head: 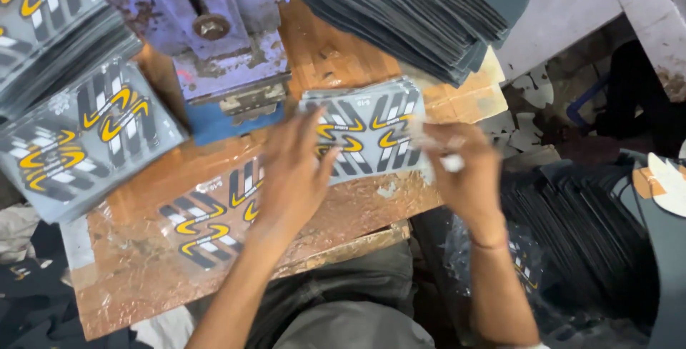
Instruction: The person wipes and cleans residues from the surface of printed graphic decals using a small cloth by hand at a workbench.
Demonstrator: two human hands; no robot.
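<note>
Head view: at a worn, copper-toned workbench [136, 277], I hold a grey printed sheet [375, 131] striped in black, white and yellow, lying just in front of the blue-painted metal press [229, 49]. My left hand [289, 174] lies flat with fingers spread over the sheet's near left corner, pinning it to the bench. My right hand [461, 167] pinches the sheet's right edge between thumb and fingers; motion blur hides the exact grip, and something pale shows at the fingertips that I cannot identify.

To do this well, I judge the left palm should press evenly so the sheet does not skate, while the right lifts only the top layer by its edge, low and slowly, so the print neither creases nor drags a second sheet along.

A transparent film with the same striped print [211, 224] lies on the bench beside my left forearm. To the left, a stack of matching printed sheets [78, 142] rests fanned and tilted, with a further stack [46, 6] above it. A tall pile of plain dark grey sheets [414, 13] sits at the bench's far edge, touching the sheet I hold. More dark sheets [579, 235] stand on edge below the bench to my right.
</note>
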